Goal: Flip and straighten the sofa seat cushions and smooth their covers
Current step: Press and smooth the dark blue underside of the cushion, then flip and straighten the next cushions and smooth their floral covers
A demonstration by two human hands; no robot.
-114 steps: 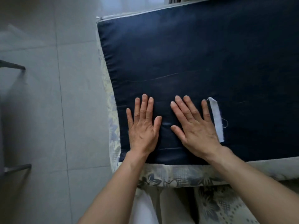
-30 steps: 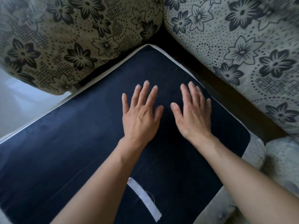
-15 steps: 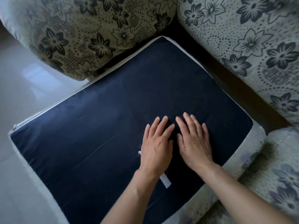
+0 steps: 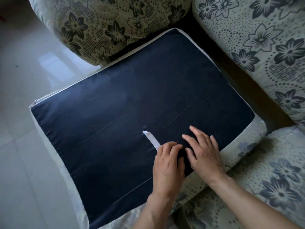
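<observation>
Head camera, looking down: two bare forearms come in from about 5 o'clock and end in hands lying side by side on the near right part of a seat cushion [image 4: 132, 100]. Its upper face is dark navy fabric, edged with pale piping, with floral side panels showing along the near edges.

The left hand [image 4: 167, 164] rests palm down with its fingers curled under at the knuckles; it grasps nothing that can be seen, and its fingertips cover the near end of a white fabric tag [image 4: 151, 140]. The right hand [image 4: 204, 154], just beside it at 3 o'clock, lies flat and open on the cover, fingers spread toward 11 o'clock (thumb almost touching the left hand).

From the tag, faint creases run across the navy cover toward 2 o'clock and 8 o'clock.

At 4 o'clock of the hands, a neighbouring floral seat cushion [image 4: 272, 187] sits beside the navy one.

Farther off, the cushion's far corner tucks between a floral armrest [image 4: 107, 25] at 12 o'clock and a floral back cushion [image 4: 257, 43] at 2 o'clock, a dark gap showing along that side. Pale glossy floor tiles [image 4: 24, 80] fill the 9 o'clock side.
</observation>
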